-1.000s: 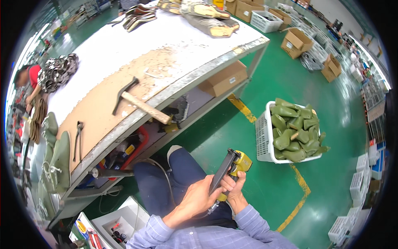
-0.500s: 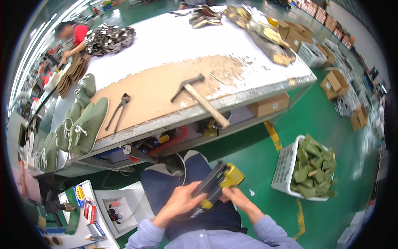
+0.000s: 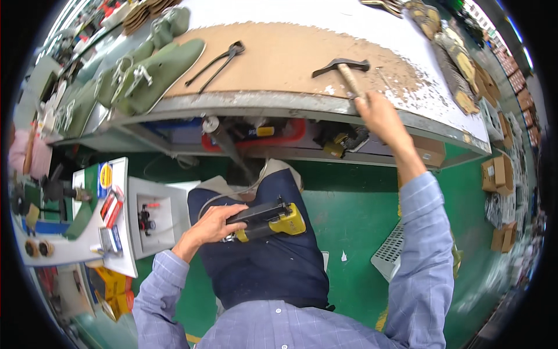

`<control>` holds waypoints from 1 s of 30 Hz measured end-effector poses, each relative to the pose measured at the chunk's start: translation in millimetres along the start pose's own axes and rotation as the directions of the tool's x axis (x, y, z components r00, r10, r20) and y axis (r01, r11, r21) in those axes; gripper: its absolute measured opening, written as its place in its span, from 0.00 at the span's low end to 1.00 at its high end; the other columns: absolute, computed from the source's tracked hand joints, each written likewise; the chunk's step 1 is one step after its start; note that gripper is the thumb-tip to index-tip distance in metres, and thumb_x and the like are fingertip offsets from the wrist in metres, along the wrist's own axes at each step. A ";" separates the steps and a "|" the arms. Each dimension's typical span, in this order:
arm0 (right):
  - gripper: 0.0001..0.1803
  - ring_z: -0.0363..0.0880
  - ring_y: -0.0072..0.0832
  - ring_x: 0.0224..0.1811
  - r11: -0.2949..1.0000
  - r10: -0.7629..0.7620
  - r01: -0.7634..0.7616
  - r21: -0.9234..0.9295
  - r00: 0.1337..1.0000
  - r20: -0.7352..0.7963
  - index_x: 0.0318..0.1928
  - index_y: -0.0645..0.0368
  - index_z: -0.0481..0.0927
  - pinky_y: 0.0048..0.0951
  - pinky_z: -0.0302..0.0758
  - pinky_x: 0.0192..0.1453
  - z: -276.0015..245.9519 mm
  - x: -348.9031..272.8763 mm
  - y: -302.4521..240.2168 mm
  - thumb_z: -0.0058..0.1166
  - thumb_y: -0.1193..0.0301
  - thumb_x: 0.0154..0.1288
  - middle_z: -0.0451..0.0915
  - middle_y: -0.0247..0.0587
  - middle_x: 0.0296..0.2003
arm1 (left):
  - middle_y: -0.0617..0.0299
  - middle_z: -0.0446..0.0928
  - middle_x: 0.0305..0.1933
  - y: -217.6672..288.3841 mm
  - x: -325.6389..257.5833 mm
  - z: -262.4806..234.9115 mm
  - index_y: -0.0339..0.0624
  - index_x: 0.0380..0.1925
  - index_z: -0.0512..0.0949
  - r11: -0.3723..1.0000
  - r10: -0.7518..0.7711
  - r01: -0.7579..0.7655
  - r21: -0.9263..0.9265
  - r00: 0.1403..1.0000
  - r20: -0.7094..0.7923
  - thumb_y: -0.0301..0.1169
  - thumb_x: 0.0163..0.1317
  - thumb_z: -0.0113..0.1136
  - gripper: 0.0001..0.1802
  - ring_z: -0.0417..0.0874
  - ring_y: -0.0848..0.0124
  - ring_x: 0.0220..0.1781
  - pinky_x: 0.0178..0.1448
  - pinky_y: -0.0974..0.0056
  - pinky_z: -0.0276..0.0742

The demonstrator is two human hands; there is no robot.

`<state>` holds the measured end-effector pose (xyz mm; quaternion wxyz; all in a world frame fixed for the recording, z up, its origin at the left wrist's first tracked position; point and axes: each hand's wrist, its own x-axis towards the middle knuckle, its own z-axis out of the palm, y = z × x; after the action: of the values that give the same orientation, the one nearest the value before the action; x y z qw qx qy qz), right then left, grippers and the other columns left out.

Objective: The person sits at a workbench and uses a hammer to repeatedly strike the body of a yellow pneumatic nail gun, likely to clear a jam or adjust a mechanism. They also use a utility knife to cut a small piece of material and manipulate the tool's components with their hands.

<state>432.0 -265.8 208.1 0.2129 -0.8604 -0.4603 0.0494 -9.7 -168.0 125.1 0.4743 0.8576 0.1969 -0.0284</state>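
Low over my lap, my left hand [image 3: 210,225] grips a yellow and black staple gun [image 3: 285,223], its body lying sideways across my thighs. A thin hose runs near it. My right arm reaches forward to the workbench [image 3: 267,41], and my right hand [image 3: 381,116] is closed around the lower end of a hammer's wooden handle [image 3: 350,80]. The hammer's dark head rests on the brown, worn part of the bench top. Left of it lie metal pincers [image 3: 218,65], handles toward me. Green shoes [image 3: 157,75] with white laces stand at the bench's left end.
Under the bench is a red tray [image 3: 290,132] of items. A white stand [image 3: 125,232] with small boxes is on my left. A white basket [image 3: 386,253] stands on the floor at right, partly behind my arm. Gloves [image 3: 456,70] lie at the bench's right end.
My right hand has left the staple gun, reached forward and closed on the hammer handle. The staple gun has turned more level in my left hand. The view has shifted nearer the bench.
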 end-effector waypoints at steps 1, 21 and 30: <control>0.22 0.82 0.46 0.34 0.996 0.004 -0.007 0.091 0.999 0.032 0.48 0.68 0.79 0.48 0.77 0.41 -6.2 -3.3 -12.7 0.51 0.57 0.73 0.81 0.56 0.32 | 0.49 0.83 0.53 -6.3 -8.0 5.8 0.39 0.58 0.77 0.997 -0.045 0.044 -0.059 0.999 -0.015 0.33 0.61 0.69 0.25 0.84 0.50 0.54 0.58 0.56 0.78; 0.30 0.62 0.13 0.14 0.536 -0.058 -0.215 0.817 0.955 0.290 0.45 0.63 0.72 0.20 0.59 0.17 94.1 -248.1 -41.6 0.46 0.44 0.76 0.65 0.24 0.14 | 0.50 0.81 0.52 -10.1 -16.9 23.7 0.40 0.57 0.76 0.990 -0.079 0.074 -0.122 0.996 -0.037 0.28 0.62 0.67 0.22 0.81 0.50 0.54 0.57 0.54 0.76; 0.24 0.72 0.18 0.19 0.569 -0.053 -0.254 0.782 0.938 0.343 0.44 0.61 0.77 0.27 0.69 0.23 87.1 -242.8 -37.5 0.50 0.49 0.77 0.73 0.31 0.19 | 0.50 0.81 0.52 -13.8 -19.1 25.9 0.39 0.56 0.76 0.992 -0.069 0.064 -0.112 0.997 -0.045 0.28 0.63 0.66 0.22 0.81 0.51 0.54 0.57 0.54 0.76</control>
<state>239.9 -417.1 117.8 0.5022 -0.6688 -0.3634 0.4105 -28.7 -188.8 104.3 0.5149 0.8234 0.2382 -0.0122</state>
